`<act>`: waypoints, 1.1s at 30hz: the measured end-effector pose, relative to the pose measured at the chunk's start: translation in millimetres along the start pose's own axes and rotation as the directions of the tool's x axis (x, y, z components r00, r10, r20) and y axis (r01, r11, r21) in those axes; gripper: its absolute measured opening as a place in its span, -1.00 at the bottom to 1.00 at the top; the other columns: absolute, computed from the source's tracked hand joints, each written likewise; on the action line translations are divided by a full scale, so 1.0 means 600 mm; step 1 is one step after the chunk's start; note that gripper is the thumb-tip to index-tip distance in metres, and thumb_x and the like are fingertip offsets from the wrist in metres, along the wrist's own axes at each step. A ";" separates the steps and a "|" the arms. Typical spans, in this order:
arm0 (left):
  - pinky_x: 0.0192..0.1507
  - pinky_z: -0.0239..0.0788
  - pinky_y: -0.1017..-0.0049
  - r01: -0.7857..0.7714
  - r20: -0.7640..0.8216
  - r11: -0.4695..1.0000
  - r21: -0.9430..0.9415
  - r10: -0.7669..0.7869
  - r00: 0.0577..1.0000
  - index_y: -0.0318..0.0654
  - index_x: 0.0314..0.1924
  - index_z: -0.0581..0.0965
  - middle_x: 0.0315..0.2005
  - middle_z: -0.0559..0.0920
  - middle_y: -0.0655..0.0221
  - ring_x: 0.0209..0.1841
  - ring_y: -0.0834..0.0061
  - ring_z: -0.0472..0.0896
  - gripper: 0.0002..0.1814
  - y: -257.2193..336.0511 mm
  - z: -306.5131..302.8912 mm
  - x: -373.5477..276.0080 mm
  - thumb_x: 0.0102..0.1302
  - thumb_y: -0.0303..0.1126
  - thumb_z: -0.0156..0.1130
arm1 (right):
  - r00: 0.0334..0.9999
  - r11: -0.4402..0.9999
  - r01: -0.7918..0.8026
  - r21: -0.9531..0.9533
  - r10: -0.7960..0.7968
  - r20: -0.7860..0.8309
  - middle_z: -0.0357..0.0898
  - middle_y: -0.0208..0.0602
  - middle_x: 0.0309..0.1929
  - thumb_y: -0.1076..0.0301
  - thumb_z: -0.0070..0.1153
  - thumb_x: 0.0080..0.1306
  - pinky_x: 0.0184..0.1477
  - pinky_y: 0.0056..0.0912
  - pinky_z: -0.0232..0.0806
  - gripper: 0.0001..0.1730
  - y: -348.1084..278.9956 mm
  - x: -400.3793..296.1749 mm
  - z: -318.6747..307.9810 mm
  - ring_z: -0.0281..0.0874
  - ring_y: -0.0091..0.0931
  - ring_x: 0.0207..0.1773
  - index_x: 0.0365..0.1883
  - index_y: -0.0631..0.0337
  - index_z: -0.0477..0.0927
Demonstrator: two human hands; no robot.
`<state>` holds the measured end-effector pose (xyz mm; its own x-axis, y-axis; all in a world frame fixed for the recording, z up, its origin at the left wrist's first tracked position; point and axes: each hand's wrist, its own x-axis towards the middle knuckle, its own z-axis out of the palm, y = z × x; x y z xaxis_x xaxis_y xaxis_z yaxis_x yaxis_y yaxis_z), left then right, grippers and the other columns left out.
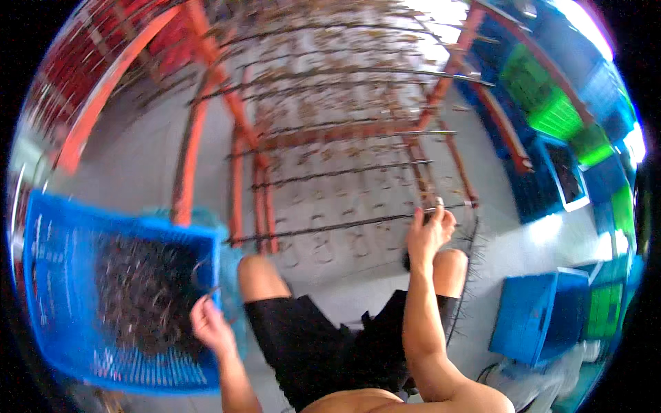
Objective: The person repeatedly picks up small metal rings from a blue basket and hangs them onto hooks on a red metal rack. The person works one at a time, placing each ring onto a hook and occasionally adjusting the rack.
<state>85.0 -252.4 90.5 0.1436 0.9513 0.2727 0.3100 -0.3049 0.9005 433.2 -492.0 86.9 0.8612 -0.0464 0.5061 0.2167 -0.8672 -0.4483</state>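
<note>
My left hand (pixel 210 321) is over the right side of a blue plastic basket (pixel 62 289), pinching a thin dark piece (pixel 213 291) between thumb and fingertips. Many small dark, slender pieces (pixel 147 294) fill much of this basket; blur hides what they are. My right hand (pixel 433 235) is raised above my right knee, at the right part of the lowest dark rod (pixel 330 227). Thumb and index finger are on either side of the rod; whether they grip it is unclear. Small curved loops hang in rows beneath that rod.
An orange-red frame (pixel 188 155) carries several crosswise rods (pixel 341 173) hung with small pieces. A spiky dark strand (pixel 467 279) hangs by my right knee. Blue bins (pixel 524 315) and green crates (pixel 555 111) stand on the right. A dark-filled tray (pixel 566 173) is beyond.
</note>
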 end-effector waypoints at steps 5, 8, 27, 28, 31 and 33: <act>-0.29 0.38 0.54 -0.113 0.100 0.975 -0.194 0.135 0.986 -0.32 -0.20 0.51 -0.37 0.60 0.36 -0.35 0.57 0.53 -0.88 0.072 0.103 -0.087 0.28 -0.48 0.11 | 0.718 0.554 -0.181 0.813 -0.490 0.494 0.37 -0.18 -0.24 0.44 0.02 0.27 -0.06 -0.34 0.24 -0.59 -0.165 -0.203 -0.077 0.33 -0.38 -0.15 0.08 0.33 0.34; -0.24 0.38 0.46 -0.106 0.354 0.981 -0.161 0.157 0.922 -0.37 -0.23 0.51 -0.39 0.59 0.16 -0.35 0.31 0.56 -0.87 0.104 0.108 -0.104 0.22 -0.52 0.10 | 0.627 0.397 -0.570 0.719 -0.355 0.693 0.41 -0.40 -0.45 0.43 -0.09 0.35 -0.33 -0.55 0.28 -0.71 -0.219 -0.290 -0.095 0.36 -0.59 -0.42 0.01 0.37 0.37; -0.12 0.30 0.17 -0.032 0.114 0.303 0.952 -0.256 0.960 -0.35 -0.11 0.39 -0.39 0.55 0.12 -0.13 0.04 0.51 -0.76 -0.145 -0.069 0.116 0.21 -0.47 0.02 | 0.861 0.503 -0.506 0.701 0.338 0.379 0.31 -0.55 -0.63 0.30 -0.06 0.38 -0.69 -0.62 0.10 -0.77 0.006 -0.006 0.034 0.21 -0.73 -0.73 -0.15 0.28 0.50; 0.03 0.21 0.17 -0.014 0.095 0.379 0.925 -0.196 0.976 -0.41 -0.02 0.34 -0.27 0.50 0.10 0.00 0.07 0.43 -0.65 -0.149 -0.071 0.108 0.22 -0.40 0.07 | 0.886 0.551 -0.462 0.695 0.317 0.338 0.32 -0.52 -0.65 0.30 -0.05 0.37 -0.70 -0.61 0.12 -0.76 -0.006 -0.011 0.034 0.23 -0.71 -0.72 -0.15 0.28 0.49; 0.14 0.12 0.15 0.063 0.160 0.699 0.712 -0.249 0.955 -0.42 0.05 0.29 -0.07 0.41 0.01 0.11 0.04 0.33 -0.55 -0.190 -0.067 0.097 0.21 -0.36 0.11 | 0.829 0.468 -0.556 0.687 0.375 0.416 0.29 -0.58 -0.62 0.30 -0.05 0.37 -0.65 -0.64 0.10 -0.76 -0.010 -0.026 0.050 0.16 -0.76 -0.66 -0.14 0.28 0.51; 0.19 0.07 0.18 0.088 0.195 0.687 0.721 -0.323 0.926 -0.44 0.10 0.24 0.05 0.33 -0.06 0.14 0.03 0.30 -0.51 -0.214 -0.063 0.104 0.22 -0.35 0.05 | 0.822 0.464 -0.567 0.680 0.378 0.427 0.26 -0.61 -0.65 0.29 -0.05 0.37 -0.66 -0.66 0.09 -0.76 -0.001 -0.029 0.058 0.14 -0.76 -0.69 -0.15 0.27 0.51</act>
<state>18.4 -152.0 4.5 0.2160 0.9709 -0.1038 0.9035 -0.1585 0.3982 434.3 -473.8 52.9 0.9857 -0.1542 -0.0681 -0.0750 -0.0393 -0.9964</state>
